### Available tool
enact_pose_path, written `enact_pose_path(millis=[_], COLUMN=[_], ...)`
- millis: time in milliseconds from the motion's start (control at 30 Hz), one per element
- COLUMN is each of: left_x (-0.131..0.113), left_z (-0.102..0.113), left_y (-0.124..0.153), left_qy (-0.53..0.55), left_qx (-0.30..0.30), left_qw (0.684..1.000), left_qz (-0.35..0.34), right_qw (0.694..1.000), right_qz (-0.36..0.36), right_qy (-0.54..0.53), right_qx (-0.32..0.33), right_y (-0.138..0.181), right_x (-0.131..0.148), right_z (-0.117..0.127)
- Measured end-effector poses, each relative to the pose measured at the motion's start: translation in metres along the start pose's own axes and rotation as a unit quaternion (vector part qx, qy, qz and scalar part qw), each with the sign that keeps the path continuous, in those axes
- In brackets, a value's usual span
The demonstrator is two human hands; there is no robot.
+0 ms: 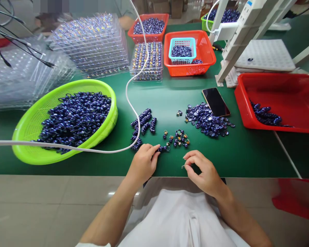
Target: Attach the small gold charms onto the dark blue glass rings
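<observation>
My left hand (144, 160) rests low on the green table, its thumb and forefinger closed at a short row of shiny dark blue ring-like pieces (162, 149). My right hand (204, 173) is off to the right, with thumb and forefinger pinching a small metallic piece (183, 166) too small to name. Beyond the left fingers lie several stacked rows of the same blue pieces (145, 120). Between and above my hands is a little cluster of blue pieces with gold-coloured parts (181, 138). A heap of blue round caps (209, 120) spreads farther right.
A green basket (110, 91) of blue rings stands left, crossed by a white cable (127, 92). Clear trays (92, 44) are stacked behind. A phone (216, 101) touches the cap heap. Red bins (293, 103), (170, 70) stand right and back, near a white post (234, 51).
</observation>
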State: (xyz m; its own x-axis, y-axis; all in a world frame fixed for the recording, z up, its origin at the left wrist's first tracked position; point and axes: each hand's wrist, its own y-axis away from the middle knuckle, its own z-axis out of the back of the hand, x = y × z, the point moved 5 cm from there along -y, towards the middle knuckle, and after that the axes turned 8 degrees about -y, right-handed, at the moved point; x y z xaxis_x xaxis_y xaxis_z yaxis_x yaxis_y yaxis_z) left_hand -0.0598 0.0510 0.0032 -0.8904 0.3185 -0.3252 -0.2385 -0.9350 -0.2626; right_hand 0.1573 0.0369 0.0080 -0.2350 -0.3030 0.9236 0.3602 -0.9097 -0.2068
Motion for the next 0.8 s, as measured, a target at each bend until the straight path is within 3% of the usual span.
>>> enact_pose_path(millis=[367, 500, 633, 800], left_x=[0.008, -0.007, -0.033, -0.048], left_z=[0.011, 0.013, 0.008, -0.002], left_y=[0.0, -0.003, -0.008, -0.017], left_qy=[0.016, 0.161, 0.301, 0.359], left_qx=[-0.084, -0.024, 0.057, 0.111], left_qw=[0.995, 0.984, 0.952, 0.927], left_qz=[0.056, 0.067, 0.026, 0.02], right_qw=[1.0, 0.998, 0.993, 0.992], right_qz=[0.0, 0.029, 0.103, 0.127], right_qy=[0.003, -0.022, -0.044, -0.012], right_qx=[-0.023, -0.049, -0.028, 0.007], right_y=[0.001, 0.0, -0.004, -0.008], right_x=[0.0, 0.008, 0.023, 0.031], right_z=[-0.001, 0.0, -0.002, 0.002])
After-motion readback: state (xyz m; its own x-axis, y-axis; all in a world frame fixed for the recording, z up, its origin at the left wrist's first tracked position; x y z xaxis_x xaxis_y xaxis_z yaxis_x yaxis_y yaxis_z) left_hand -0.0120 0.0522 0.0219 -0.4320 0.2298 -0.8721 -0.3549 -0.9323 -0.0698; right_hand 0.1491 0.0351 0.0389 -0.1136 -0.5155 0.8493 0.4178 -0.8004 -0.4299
